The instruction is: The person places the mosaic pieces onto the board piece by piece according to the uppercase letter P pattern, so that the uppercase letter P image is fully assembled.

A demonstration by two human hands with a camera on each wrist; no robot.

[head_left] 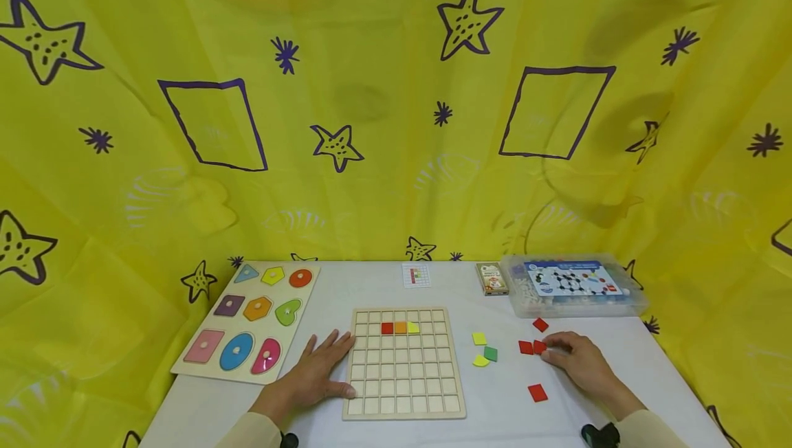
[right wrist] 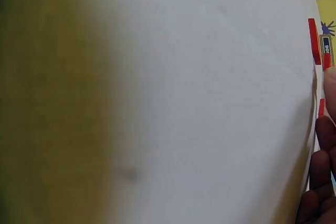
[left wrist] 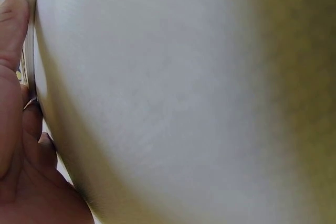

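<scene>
A wooden grid board (head_left: pixel 402 414) lies mid-table, with a red tile (head_left: pixel 387 328), an orange tile (head_left: pixel 401 328) and a yellow tile (head_left: pixel 413 328) side by side in one row. Flat beside its left edge is my left hand (head_left: pixel 312 376), fingers spread, thumb and fingertips touching the frame. To the right, my right hand (head_left: pixel 581 363) pinches a red square tile (head_left: pixel 540 348) between thumb and forefinger, close to another red tile (head_left: pixel 526 347). Further red tiles lie above (head_left: pixel 540 325) and below (head_left: pixel 537 393). The right wrist view catches only some fingertips (right wrist: pixel 319 169).
Between board and right hand lie a yellow square (head_left: pixel 479 339), a green square (head_left: pixel 491 354) and a yellow rounded piece (head_left: pixel 480 361). Behind are a pattern card (head_left: pixel 416 275), a small box (head_left: pixel 492 278) and a clear plastic case (head_left: pixel 526 300). A shape puzzle (head_left: pixel 247 328) lies left.
</scene>
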